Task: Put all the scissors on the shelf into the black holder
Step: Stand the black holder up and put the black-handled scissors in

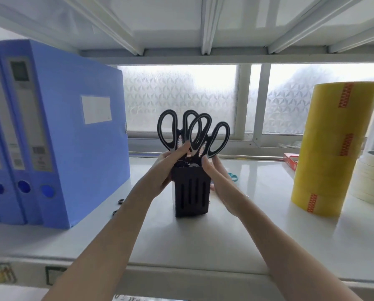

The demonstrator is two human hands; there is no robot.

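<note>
A black slotted holder (192,192) stands upright in the middle of the white shelf (181,240). Two pairs of black-and-grey scissors (167,130) (218,139) stick out of it, handles up. My left hand (170,164) pinches the left pair just above the holder's rim. My right hand (217,177) is against the holder's right side, its fingertips on the right pair's handle. A teal handle (233,177) of another pair of scissors lies on the shelf behind my right hand, mostly hidden.
Blue file boxes (58,135) stand at the left. A tall stack of yellow tape rolls (331,148) and white tape rolls (370,181) stand at the right, a red box (291,161) behind. Small black rings (121,201) lie near the files. Frosted window behind.
</note>
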